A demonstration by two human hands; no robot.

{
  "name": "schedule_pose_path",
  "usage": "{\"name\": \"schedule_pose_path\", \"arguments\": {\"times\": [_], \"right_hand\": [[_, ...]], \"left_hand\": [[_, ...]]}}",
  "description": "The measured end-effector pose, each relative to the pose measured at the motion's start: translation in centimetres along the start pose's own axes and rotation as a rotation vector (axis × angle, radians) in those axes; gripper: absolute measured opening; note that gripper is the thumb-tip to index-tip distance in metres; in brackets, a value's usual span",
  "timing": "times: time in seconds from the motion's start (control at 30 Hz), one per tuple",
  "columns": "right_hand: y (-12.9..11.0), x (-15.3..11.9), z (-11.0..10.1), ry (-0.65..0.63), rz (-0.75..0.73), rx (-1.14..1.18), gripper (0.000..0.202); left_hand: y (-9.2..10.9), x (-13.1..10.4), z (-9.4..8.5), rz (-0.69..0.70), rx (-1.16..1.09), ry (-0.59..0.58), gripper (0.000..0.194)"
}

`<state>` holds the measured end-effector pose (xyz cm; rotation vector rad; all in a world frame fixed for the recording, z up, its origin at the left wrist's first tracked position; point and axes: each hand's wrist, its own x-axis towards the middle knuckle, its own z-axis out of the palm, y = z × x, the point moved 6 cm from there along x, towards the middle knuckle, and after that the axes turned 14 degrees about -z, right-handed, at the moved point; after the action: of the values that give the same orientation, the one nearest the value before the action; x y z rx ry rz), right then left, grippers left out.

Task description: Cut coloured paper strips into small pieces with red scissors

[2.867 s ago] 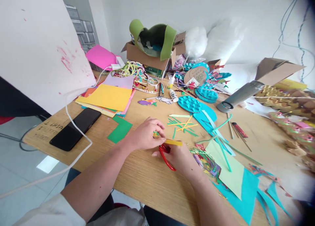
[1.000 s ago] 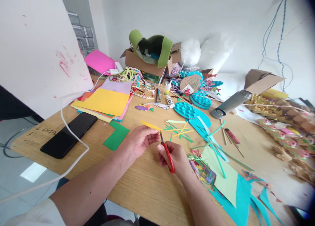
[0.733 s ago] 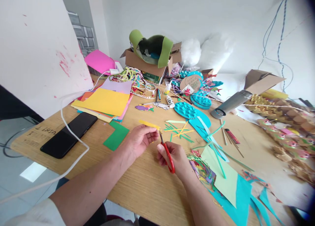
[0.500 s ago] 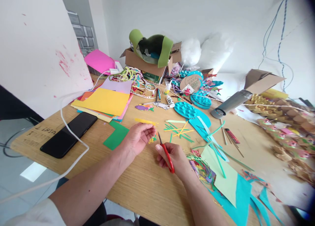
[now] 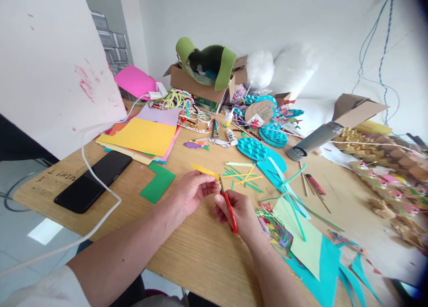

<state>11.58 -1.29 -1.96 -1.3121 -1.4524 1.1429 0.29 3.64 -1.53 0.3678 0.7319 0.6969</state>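
Observation:
Between thumb and fingers, my left hand (image 5: 195, 188) pinches a narrow yellow paper strip (image 5: 203, 169). Red-handled scissors (image 5: 230, 215) are gripped in my right hand (image 5: 239, 209), with their blades at the right end of the strip. My two hands almost meet above the wooden table (image 5: 187, 258). Just beyond them, to the right, lie thin green and yellow paper strips (image 5: 247, 177). A notched piece of green paper (image 5: 157, 182) rests left of my left hand. Small cut bits below the strip are mostly hidden by my fingers.
A black phone (image 5: 93, 182) with a white cable (image 5: 103, 184) across it lies left, near stacked coloured paper (image 5: 143, 135). Glue bottles (image 5: 230, 137), blue ovals (image 5: 252, 149) and a grey tumbler (image 5: 314, 139) stand farther back. Paper scraps (image 5: 277, 229) lie beside my right forearm.
My left hand has moved right with the yellow strip, bringing its end to the scissor blades. My right hand with the scissors has barely shifted.

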Motion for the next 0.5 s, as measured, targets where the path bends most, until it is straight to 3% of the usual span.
{"name": "schedule_pose_path", "arguments": {"times": [0.5], "right_hand": [[-0.46,-0.14,0.06,0.011,0.034,0.042,0.047]], "left_hand": [[0.17,-0.09,0.05,0.032,0.040,0.022,0.010]]}}
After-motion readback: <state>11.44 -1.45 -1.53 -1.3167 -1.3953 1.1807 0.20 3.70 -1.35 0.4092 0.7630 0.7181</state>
